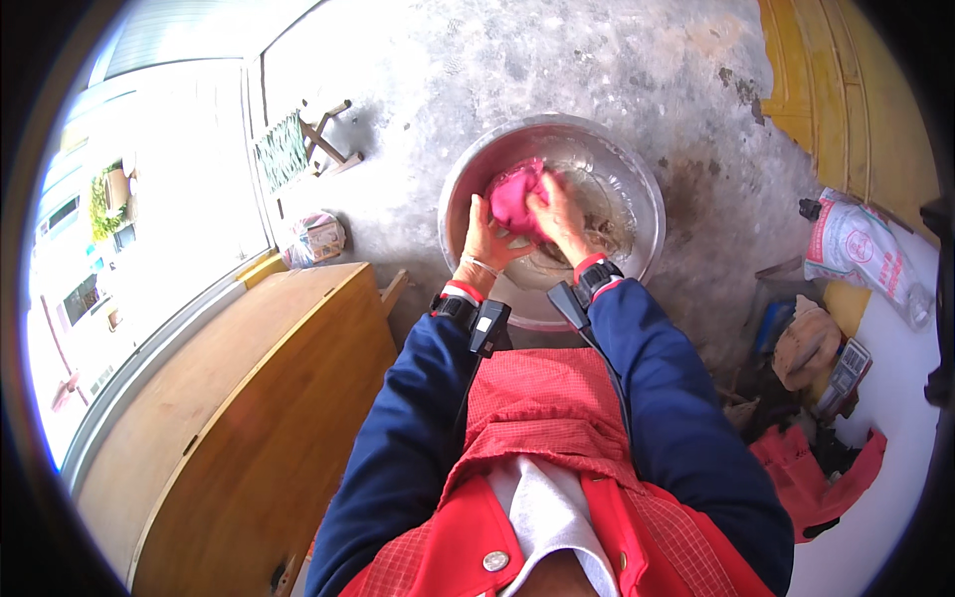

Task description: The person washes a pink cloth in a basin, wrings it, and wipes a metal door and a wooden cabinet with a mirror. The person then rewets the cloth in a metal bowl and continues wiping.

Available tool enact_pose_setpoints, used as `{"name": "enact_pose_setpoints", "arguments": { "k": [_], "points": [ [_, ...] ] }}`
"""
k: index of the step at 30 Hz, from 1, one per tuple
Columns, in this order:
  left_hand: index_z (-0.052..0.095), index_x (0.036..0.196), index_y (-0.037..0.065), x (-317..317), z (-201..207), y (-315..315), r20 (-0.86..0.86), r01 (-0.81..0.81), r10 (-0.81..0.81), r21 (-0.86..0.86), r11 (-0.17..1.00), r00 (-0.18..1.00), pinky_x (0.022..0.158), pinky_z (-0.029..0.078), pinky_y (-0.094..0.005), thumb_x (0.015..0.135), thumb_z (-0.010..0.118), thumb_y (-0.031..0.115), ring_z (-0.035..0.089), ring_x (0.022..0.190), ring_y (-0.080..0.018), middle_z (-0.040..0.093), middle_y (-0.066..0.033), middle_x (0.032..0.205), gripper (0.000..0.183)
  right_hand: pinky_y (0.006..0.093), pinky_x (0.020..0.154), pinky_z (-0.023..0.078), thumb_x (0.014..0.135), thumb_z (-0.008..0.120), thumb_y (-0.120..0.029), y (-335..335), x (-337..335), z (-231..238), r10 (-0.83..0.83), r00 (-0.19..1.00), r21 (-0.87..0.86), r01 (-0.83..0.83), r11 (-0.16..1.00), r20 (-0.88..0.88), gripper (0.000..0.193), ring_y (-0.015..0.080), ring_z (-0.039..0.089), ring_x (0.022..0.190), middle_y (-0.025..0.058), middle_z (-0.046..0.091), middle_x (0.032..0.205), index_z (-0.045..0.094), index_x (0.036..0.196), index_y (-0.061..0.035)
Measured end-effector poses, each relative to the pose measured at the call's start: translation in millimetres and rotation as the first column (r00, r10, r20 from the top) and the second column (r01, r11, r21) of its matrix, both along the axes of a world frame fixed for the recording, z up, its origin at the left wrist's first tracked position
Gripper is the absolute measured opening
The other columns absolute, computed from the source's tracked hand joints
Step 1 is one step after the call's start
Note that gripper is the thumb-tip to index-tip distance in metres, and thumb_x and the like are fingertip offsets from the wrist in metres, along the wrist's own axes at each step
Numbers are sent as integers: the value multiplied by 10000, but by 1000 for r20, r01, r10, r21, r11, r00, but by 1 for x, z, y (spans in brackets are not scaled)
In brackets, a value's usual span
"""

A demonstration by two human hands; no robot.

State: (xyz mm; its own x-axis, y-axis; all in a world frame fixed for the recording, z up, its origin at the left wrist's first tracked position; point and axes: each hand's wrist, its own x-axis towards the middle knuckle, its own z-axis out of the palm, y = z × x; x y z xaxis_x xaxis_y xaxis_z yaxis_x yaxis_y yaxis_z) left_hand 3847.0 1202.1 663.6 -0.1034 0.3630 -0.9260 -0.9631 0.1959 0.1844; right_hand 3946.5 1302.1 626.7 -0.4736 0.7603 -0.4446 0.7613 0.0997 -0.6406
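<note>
A round metal basin [453, 191] stands on the floor in front of me, with some water in it. Inside lies a bunched, wet-looking pink cloth [514, 199]. My right hand [560, 219] grips the cloth at its right side, its fingers curled against the fabric. By the cloth's lower left edge is my left hand [487, 242], with thumb and fingers spread apart; whether its fingertips touch the fabric I cannot tell. Both wrists wear black straps with small black devices. Something brownish shows in the water beneath the hands, too unclear to name.
A wooden cabinet [269, 428] stands on my left beside a bright window. Beyond it are a folding stool [288, 149] and a filled plastic bag [316, 239]. To the right lie a white sack [865, 249], a brown cloth [808, 343], a calculator-like device [846, 373] and red fabric [811, 483].
</note>
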Motion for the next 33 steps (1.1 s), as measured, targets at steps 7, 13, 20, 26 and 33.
{"name": "enact_pose_setpoints", "arguments": {
  "k": [7, 13, 20, 26, 33],
  "points": [
    [511, 1212, 134, -10, -44, -20, 249, -211, 77, 573, 792, 965, 949, 382, -456, 896, 355, 544, 495, 1088, -262, 550, -82, 1168, 540, 414, 587, 468, 771, 624, -399, -57, -25, 94, 134, 949, 49, -126, 991, -286, 276, 296, 604, 684, 74, 599, 738, 578, 775, -127],
    [521, 1179, 95, 30, -28, 2, -61, -170, 189, 228, 959, 980, 906, 434, -422, 921, 412, 431, 543, 1007, -245, 576, -77, 1086, 438, 444, 561, 448, 840, 537, -385, -15, -27, 69, 27, 969, 126, 4, 992, -246, 284, 326, 586, 685, 98, 592, 719, 547, 751, -116],
    [494, 1129, 111, 15, 12, 7, -276, -87, 105, 76, 993, 956, 773, 482, -422, 885, 516, 311, 565, 891, -219, 568, -47, 980, 316, 423, 765, 450, 748, 689, -253, 26, 32, 12, -187, 975, 342, 218, 914, -123, 516, 332, 526, 903, 150, 485, 1039, 460, 1203, -167],
    [350, 1321, 100, 5, 9, 1, -73, 0, -3, -42, 999, 997, 941, 279, -618, 822, 461, 614, 300, 1233, -323, 274, -64, 1386, 725, 419, 675, 462, 831, 548, -298, -1, 6, 29, -73, 993, -30, 70, 997, -97, 291, 350, 595, 760, 180, 603, 821, 544, 995, -58],
    [576, 1038, 66, 2, 3, -5, 23, -49, 44, 375, 926, 999, 820, 483, -371, 902, 497, 327, 590, 888, -230, 620, -80, 915, 304, 433, 656, 461, 825, 570, -372, -29, 3, 114, 149, 915, -116, -206, 972, -375, 284, 336, 594, 806, 135, 608, 878, 561, 913, -103]
  ]
}}
